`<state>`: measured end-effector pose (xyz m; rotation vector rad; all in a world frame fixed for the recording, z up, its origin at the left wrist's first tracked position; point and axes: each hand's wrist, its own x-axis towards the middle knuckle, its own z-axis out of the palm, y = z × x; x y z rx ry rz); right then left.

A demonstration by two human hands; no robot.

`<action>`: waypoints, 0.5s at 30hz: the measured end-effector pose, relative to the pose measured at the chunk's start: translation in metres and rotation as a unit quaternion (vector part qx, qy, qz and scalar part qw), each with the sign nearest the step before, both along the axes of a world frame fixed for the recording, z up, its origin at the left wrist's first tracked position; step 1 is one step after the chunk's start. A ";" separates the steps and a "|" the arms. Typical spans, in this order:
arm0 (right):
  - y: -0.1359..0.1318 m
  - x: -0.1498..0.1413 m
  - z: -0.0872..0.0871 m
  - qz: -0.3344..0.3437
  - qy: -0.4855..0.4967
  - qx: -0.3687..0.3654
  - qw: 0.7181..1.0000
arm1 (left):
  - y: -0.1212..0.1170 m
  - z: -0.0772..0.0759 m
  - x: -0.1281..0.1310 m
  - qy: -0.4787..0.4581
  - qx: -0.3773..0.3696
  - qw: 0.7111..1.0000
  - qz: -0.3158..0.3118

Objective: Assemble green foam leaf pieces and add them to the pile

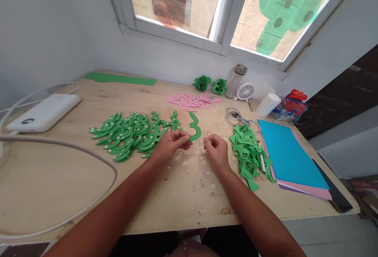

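My left hand [173, 143] pinches a green cutout shaped like a 3 [195, 131] by its lower end, holding it over the middle of the table. Just to its right, my right hand [217, 150] is closed with thumb and fingertips together; whatever it may hold is too small to make out. Left of my left hand lies a heap of curved green cutouts [126, 135], many with small white patches on them. Tiny white paper bits [213, 185] are scattered on the wood below my hands. A pile of green scraps [246, 150] sits right of my right hand.
Behind my hands lie pink cutouts [189, 101], two green paper balls [202, 83], a bottle [236, 79] and a small fan [245, 91]. Scissors [236, 116], a white marker [262, 158] and blue sheets [291, 154] are at right. A power bank [44, 112] and cable [113, 170] occupy the left.
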<state>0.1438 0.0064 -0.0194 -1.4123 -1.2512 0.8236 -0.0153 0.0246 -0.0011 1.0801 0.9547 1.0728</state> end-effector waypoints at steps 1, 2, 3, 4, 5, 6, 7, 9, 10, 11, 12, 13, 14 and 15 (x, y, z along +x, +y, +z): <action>0.001 0.000 -0.001 0.002 0.007 0.004 1.000 | 0.000 -0.001 -0.001 -0.005 -0.001 1.000 -0.013; 0.001 0.000 -0.002 0.007 0.016 0.010 1.000 | 0.001 -0.001 -0.002 -0.007 -0.002 1.000 -0.026; 0.001 0.000 -0.002 0.015 0.023 0.016 0.999 | 0.001 -0.001 -0.003 -0.007 -0.001 0.999 -0.037; 0.001 0.000 -0.001 0.026 0.030 0.021 0.999 | 0.000 0.000 -0.004 -0.005 0.000 0.999 -0.046; 0.000 0.000 -0.001 0.039 0.035 0.022 0.998 | 0.000 0.000 -0.004 -0.002 0.001 0.999 -0.054; 0.000 0.000 0.001 0.052 0.043 0.023 0.997 | 0.000 0.000 -0.005 0.001 0.003 0.998 -0.059; -0.001 -0.001 0.003 0.065 0.056 0.022 0.996 | -0.001 0.001 -0.005 0.004 0.004 0.998 -0.062; -0.002 -0.001 0.006 0.093 0.090 0.018 0.991 | -0.002 0.002 -0.004 0.007 0.008 0.998 -0.063; -0.002 -0.001 0.007 0.105 0.105 0.014 0.989 | -0.002 0.002 -0.004 0.009 0.011 0.998 -0.064; -0.003 -0.002 0.007 0.114 0.113 0.008 0.987 | -0.003 0.003 -0.003 0.014 0.014 0.998 -0.063; -0.003 -0.003 0.007 0.119 0.115 0.001 0.986 | -0.003 0.003 -0.003 0.020 0.017 0.998 -0.062; -0.003 -0.004 0.007 0.118 0.114 -0.007 0.986 | -0.004 0.004 -0.002 0.028 0.021 0.998 -0.061; -0.002 -0.004 0.006 0.112 0.113 -0.013 0.987 | -0.005 0.005 -0.001 0.036 0.026 0.997 -0.059; -0.002 -0.005 0.005 0.105 0.115 -0.018 0.988 | -0.005 0.005 0.000 0.042 0.032 0.997 -0.055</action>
